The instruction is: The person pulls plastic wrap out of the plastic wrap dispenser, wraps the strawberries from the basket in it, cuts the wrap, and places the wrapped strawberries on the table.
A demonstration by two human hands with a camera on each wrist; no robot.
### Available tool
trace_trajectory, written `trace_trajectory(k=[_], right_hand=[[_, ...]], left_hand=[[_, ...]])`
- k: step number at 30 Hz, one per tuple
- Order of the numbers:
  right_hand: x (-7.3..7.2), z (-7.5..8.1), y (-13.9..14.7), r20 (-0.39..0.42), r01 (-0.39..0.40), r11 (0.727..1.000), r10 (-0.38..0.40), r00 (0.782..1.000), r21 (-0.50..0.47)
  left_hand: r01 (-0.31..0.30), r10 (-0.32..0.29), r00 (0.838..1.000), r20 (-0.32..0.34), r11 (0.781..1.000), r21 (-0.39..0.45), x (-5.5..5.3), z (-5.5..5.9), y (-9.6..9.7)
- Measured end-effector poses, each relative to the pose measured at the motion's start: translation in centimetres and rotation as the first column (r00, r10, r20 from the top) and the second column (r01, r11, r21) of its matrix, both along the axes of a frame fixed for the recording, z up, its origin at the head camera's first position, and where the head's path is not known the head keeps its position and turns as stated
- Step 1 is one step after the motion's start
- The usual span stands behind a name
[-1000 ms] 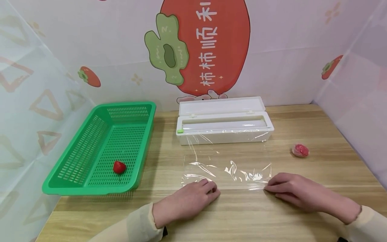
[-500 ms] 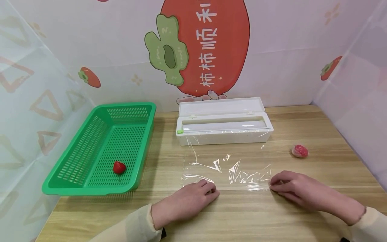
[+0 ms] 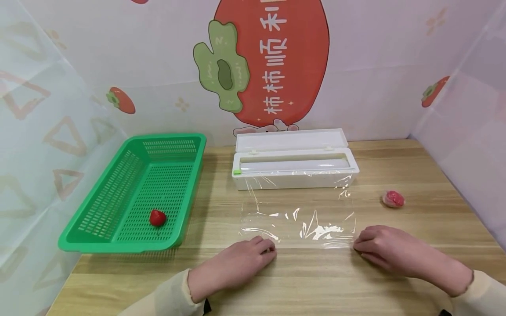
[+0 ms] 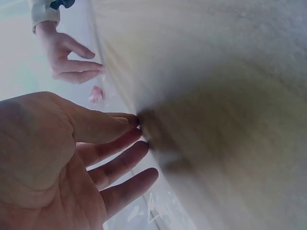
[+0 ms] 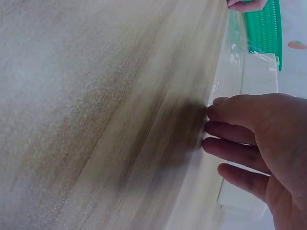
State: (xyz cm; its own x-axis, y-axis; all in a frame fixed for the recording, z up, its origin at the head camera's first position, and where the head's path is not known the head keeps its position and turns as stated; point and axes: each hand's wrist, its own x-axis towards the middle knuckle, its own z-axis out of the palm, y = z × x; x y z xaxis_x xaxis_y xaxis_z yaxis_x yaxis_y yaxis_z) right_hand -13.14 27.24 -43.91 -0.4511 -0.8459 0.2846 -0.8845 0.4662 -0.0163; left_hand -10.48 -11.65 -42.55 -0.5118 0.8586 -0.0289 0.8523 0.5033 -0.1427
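A clear sheet of plastic wrap (image 3: 296,224) stretches toward the person from a white dispenser box (image 3: 296,180) with its lid raised. At the sheet's front left, the left hand (image 3: 241,262) pinches the near edge between thumb and index finger; the other fingers spread apart in the left wrist view. My right hand (image 3: 395,250) pinches the front right corner, thumb against fingertips, low over the table. The fingertips' exact contact with the clear film is hard to see. A small red-and-white wrapped item (image 3: 393,199) lies beyond the right hand.
At left stands a green perforated basket (image 3: 196,175) holding one red strawberry-like fruit (image 3: 157,217). A small green slider (image 3: 237,172) sits at the box's left front edge. Printed wall sheets (image 3: 166,66) border the wooden table (image 3: 316,285).
The left hand has shifted left along the film's near edge. The right hand has moved slightly right, to the corner. Creases and reflections in the film have changed.
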Motion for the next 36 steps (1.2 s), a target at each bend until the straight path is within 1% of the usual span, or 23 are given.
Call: trace_trajectory(k=[3, 6, 9, 12, 15, 17, 19, 21, 22, 23, 25, 27, 29, 33, 34, 36], right_hand=[[0.1, 0.1, 0.0, -0.003, 0.009, 1.000, -0.009, 1.000, 0.014], [0.1, 0.1, 0.0, -0.009, 0.006, 1.000, -0.006, 1.000, 0.024], [0.1, 0.2, 0.0, -0.008, -0.016, 0.999, 0.016, 1.000, 0.036], [0.1, 0.2, 0.0, -0.007, -0.020, 0.999, 0.021, 1.000, 0.046], [0.3, 0.2, 0.0, 0.003, -0.001, 0.999, 0.001, 1.000, 0.038], [0.4, 0.2, -0.1, -0.002, 0.013, 1.000, -0.013, 1.000, 0.025], [0.4, 0.1, -0.2, -0.008, 0.017, 1.000, -0.017, 1.000, 0.012], [0.5, 0.1, -0.2, -0.017, 0.016, 1.000, -0.016, 1.000, 0.002], [0.4, 0.1, -0.2, -0.018, 0.015, 1.000, -0.015, 1.000, 0.000], [0.4, 0.1, -0.2, -0.016, 0.014, 1.000, -0.014, 1.000, 0.000], [0.4, 0.1, -0.3, -0.011, 0.012, 1.000, -0.012, 1.000, 0.001], [0.3, 0.2, -0.3, -0.001, 0.010, 1.000, -0.010, 1.000, 0.004], [0.3, 0.2, -0.4, 0.005, 0.010, 1.000, -0.010, 1.000, 0.006], [0.2, 0.3, -0.5, 0.003, 0.002, 1.000, -0.002, 1.000, 0.005], [0.1, 0.3, -0.5, -0.002, 0.000, 1.000, 0.000, 1.000, 0.004], [0.1, 0.3, -0.6, -0.004, -0.006, 1.000, 0.006, 1.000, 0.001]], left_hand=[[-0.009, 0.008, 1.000, 0.028, 1.000, 0.015, 0.1, 0.5, -0.4], [-0.018, 0.015, 0.998, 0.063, 0.998, 0.054, 0.0, 1.5, -0.9], [-0.026, 0.019, 0.997, 0.068, 0.995, 0.098, -0.2, 3.0, -1.5], [-0.046, 0.039, 0.998, 0.049, 0.987, 0.153, -0.5, 4.8, -2.5], [-0.070, 0.074, 0.997, -0.006, 0.965, 0.254, -1.2, 6.8, -4.2], [-0.078, 0.096, 0.995, -0.037, 0.938, 0.338, -1.8, 8.1, -5.7], [-0.102, 0.136, 0.989, -0.058, 0.912, 0.397, -2.5, 9.4, -7.5], [-0.161, 0.199, 0.979, -0.049, 0.896, 0.415, -3.2, 10.6, -9.4], [-0.206, 0.238, 0.971, -0.027, 0.887, 0.414, -3.6, 11.1, -10.3], [-0.262, 0.286, 0.958, -0.001, 0.876, 0.404, -3.9, 11.6, -11.2], [-0.378, 0.381, 0.922, 0.065, 0.854, 0.359, -4.4, 12.4, -12.9], [-0.478, 0.461, 0.878, 0.131, 0.825, 0.300, -4.9, 12.8, -14.5], [-0.553, 0.520, 0.832, 0.192, 0.799, 0.235, -5.4, 13.0, -15.8], [-0.630, 0.588, 0.761, 0.275, 0.771, 0.095, -6.3, 12.5, -17.7], [-0.640, 0.599, 0.744, 0.296, 0.766, 0.060, -6.6, 12.3, -18.0], [-0.649, 0.614, 0.717, 0.331, 0.760, -0.003, -7.0, 11.8, -18.6]])
